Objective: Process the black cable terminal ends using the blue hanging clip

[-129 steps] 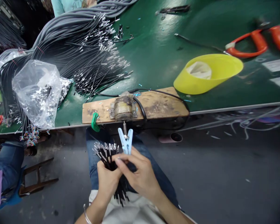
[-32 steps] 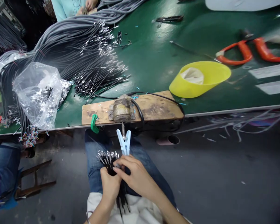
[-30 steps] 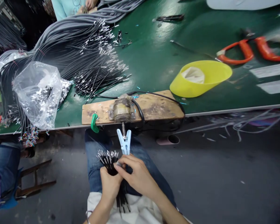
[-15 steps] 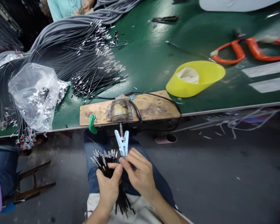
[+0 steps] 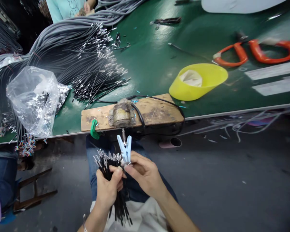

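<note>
My left hand (image 5: pixel 107 188) closes around a bundle of silver-tipped black wires (image 5: pixel 119 207) above my lap, thumb pressed across it, tips fanned toward eleven o'clock. Just beside it at two o'clock, my right hand (image 5: pixel 147 175) brings thumb and forefinger close together at the near end of a light blue clothespin (image 5: pixel 124 150); whether they pinch anything I cannot tell. The clothespin sits at the tip of a metal shaft (image 5: pixel 123 132), which juts from a taped motor (image 5: pixel 122 114) at twelve o'clock, mounted on a wooden board (image 5: pixel 157 112) along the green table's (image 5: pixel 147 61) edge. A green clamp (image 5: pixel 94 129) grips the board at eleven. At one o'clock rests a yellow slant-rimmed container (image 5: pixel 183 88); at ten, a clear plastic bag (image 5: pixel 31 100) lies against grey cables (image 5: pixel 70 27).
</note>
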Available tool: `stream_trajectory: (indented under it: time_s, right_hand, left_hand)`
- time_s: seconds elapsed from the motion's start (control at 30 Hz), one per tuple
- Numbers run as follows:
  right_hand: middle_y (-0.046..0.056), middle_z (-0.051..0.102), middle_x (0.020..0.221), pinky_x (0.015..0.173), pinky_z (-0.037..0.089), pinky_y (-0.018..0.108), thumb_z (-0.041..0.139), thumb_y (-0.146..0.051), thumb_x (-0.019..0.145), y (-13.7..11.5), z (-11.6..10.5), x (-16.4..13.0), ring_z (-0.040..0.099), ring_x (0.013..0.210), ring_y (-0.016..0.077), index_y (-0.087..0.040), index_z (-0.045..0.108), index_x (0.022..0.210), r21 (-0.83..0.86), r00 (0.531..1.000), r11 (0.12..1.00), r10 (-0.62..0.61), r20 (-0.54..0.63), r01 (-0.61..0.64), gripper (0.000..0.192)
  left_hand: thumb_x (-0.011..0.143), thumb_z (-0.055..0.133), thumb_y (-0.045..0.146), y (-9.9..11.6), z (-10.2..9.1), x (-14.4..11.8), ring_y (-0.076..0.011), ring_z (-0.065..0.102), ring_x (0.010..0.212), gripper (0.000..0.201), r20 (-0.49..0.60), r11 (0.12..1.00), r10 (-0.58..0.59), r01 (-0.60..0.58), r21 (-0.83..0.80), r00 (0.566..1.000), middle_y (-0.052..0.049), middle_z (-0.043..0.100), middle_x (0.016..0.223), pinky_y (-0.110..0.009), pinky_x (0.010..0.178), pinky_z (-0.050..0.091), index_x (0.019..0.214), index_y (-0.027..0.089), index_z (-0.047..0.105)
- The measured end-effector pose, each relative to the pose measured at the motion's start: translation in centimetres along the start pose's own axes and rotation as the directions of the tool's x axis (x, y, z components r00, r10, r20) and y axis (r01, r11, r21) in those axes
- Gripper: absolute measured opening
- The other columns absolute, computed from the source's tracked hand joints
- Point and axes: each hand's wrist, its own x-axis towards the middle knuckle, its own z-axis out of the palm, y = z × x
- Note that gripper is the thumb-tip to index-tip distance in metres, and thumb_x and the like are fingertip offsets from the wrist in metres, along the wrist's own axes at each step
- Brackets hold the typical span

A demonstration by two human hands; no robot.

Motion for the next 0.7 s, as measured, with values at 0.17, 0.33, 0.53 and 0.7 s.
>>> stream_trajectory:
  time_s: [0.17,0.33,0.53,0.7]
  right_hand:
    - [0.000,0.046,0.058,0.049,0.034,0.026,0.058,-0.032,0.079,-0.4,1.0,-0.4,0.043,0.055,0.0141,-0.019,0.054,0.057,-0.096,0.988,0.994,-0.074,-0.135,0.061,0.026]
    - [0.003,0.051,0.061,0.057,0.036,0.033,0.056,-0.023,0.079,-0.5,1.1,-1.0,0.044,0.061,0.0186,-0.023,0.060,0.063,-0.393,0.911,0.884,-0.354,-0.211,0.253,0.016]
    - [0.000,0.046,0.058,0.051,0.033,0.027,0.068,-0.046,0.066,-1.5,0.0,0.6,0.041,0.055,0.0134,-0.018,0.058,0.058,0.278,0.961,0.926,0.210,0.181,-0.255,0.031]
    - [-0.005,0.042,0.045,0.043,0.023,0.021,0.079,-0.037,0.050,-1.6,-0.5,2.0,0.031,0.043,0.0063,-0.014,0.057,0.047,0.381,0.858,0.773,0.415,0.302,-0.508,0.032]
  left_hand:
    - [0.057,0.070,0.052,0.0,-0.2,-0.6,-0.0053,0.032,0.036,0.038,0.012,1.000,0.028,-0.028,-0.002,1.000,0.005,0.039,0.040,-0.021,0.034,0.030,0.053,0.016,0.058]
    - [0.058,0.072,0.043,0.3,-0.3,-0.7,-0.0074,0.034,0.033,0.032,-0.038,0.994,0.054,-0.050,0.101,0.998,0.004,0.041,0.036,-0.022,0.032,0.032,0.048,0.016,0.060]
    - [0.061,0.073,0.037,2.1,-1.0,-1.0,-0.0158,0.060,0.055,0.021,0.096,0.977,0.170,-0.180,0.114,0.981,-0.004,0.067,0.056,-0.028,0.060,0.051,0.058,0.016,0.072]
    - [0.053,0.078,0.040,3.2,-0.8,-1.1,-0.0195,0.064,0.059,0.021,0.091,0.988,0.126,-0.134,0.077,0.988,-0.004,0.070,0.058,-0.032,0.065,0.054,0.054,0.021,0.072]
